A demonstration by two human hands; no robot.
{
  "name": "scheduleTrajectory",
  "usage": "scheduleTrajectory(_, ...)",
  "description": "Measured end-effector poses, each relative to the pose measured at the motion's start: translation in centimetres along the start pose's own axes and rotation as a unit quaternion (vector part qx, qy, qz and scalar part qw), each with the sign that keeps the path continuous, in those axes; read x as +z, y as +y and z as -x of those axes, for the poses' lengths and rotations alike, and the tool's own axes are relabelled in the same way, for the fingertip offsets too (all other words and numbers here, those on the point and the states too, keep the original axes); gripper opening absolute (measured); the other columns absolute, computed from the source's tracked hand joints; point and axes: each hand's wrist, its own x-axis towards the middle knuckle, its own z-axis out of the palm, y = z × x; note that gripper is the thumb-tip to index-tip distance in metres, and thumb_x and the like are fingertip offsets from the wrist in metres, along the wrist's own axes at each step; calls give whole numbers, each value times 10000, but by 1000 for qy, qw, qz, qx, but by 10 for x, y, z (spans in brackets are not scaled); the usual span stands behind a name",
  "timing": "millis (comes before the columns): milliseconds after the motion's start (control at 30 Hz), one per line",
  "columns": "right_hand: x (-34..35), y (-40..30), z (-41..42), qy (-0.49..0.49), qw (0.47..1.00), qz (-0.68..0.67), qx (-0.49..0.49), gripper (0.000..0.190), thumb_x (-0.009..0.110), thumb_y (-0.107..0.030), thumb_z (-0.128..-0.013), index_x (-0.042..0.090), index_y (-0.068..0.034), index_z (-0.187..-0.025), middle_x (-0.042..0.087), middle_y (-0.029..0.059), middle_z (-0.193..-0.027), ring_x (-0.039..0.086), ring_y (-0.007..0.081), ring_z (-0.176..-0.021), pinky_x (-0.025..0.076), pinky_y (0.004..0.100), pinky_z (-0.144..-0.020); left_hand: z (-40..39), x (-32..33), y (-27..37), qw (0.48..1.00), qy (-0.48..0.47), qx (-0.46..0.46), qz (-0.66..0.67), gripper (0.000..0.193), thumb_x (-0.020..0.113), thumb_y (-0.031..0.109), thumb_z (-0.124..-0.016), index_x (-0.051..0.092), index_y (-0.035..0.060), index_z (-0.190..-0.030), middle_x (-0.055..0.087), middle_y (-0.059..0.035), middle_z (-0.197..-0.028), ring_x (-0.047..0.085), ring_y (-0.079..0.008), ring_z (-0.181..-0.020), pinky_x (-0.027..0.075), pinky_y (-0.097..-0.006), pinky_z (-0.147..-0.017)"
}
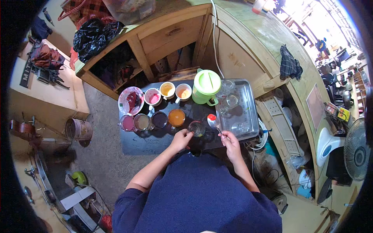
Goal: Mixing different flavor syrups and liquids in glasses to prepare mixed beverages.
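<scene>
My left hand (182, 139) grips the near left side of a clear glass mug (197, 129), which looks clear inside apart from a reddish tint at its rim. In my right hand (231, 143) is a metal spoon (215, 124), its bowl just right of the mug and bearing a bright red lump (211, 117). Left of the mug stand glass mugs with orange liquid (176, 117), dark liquid (159, 119), brownish liquid (142, 121) and pink liquid (127, 123). Behind them are white cups with pink (152, 97), yellow (167, 90) and orange contents (184, 92).
A bowl (131, 100) with dark red contents sits at the dark table's (140, 145) left end. A lidded green pitcher (206, 86) stands beside a metal tray (253, 116) with several upturned glasses (232, 100). Wooden cabinets (172, 29) border the far side; a fan (357, 150) is at right.
</scene>
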Motion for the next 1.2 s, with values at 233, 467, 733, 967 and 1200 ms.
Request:
scheduleTrajectory(233, -21, -33, 25, 29, 995, 66, -69, 141, 568, -41, -875, 634, 16, -986, 636, 54, -952, 571, 106, -840, 422, 224, -747, 40, 5, 59, 1000, -23, 3, -18, 403, 719, 339, -823, 435, 78, -709, 473, 19, -610, 525, -77, -517, 489, -289, -420)
scheduleTrajectory(467, -30, -91, 44, 49, 972, 109, -203, 154, 579, 32, -815, 659, 15, -946, 607, 75, -862, 531, 109, -733, 400, 221, -639, 86, -1, 129, 982, -12, 185, -31, 448, 800, 183, -708, 388, 24, -633, 410, 18, -586, 382, -83, -556, 357, -294, -513)
scheduleTrajectory(733, 12, -134, 48, 114, 916, 284, -261, 176, 621, 30, -797, 695, -9, -952, 599, 51, -703, 432, 92, -500, 324, 223, -455, 87, -17, 151, 838, 147, 450, -271, 297, 749, 60, -632, 452, 36, -636, 467, -91, -620, 545, -264, -566, 439, -373, -490)
scheduleTrajectory(967, 50, -117, 29, 125, 928, 244, -253, 196, 599, 18, -839, 671, -10, -1020, 579, 75, -706, 485, 114, -527, 380, 253, -474, 81, -14, 157, 815, 193, 462, -292, 298, 741, 53, -611, 445, 38, -646, 448, -95, -633, 512, -269, -559, 423, -364, -496)
scheduleTrajectory(1200, 68, -119, 16, 119, 933, 213, -263, 213, 560, 7, -873, 647, 16, -1067, 626, 120, -802, 543, 137, -578, 427, 266, -511, 71, -16, 151, 774, 229, 486, -333, 275, 758, 147, -667, 494, 77, -698, 454, -66, -644, 545, -251, -541, 438, -362, -465)
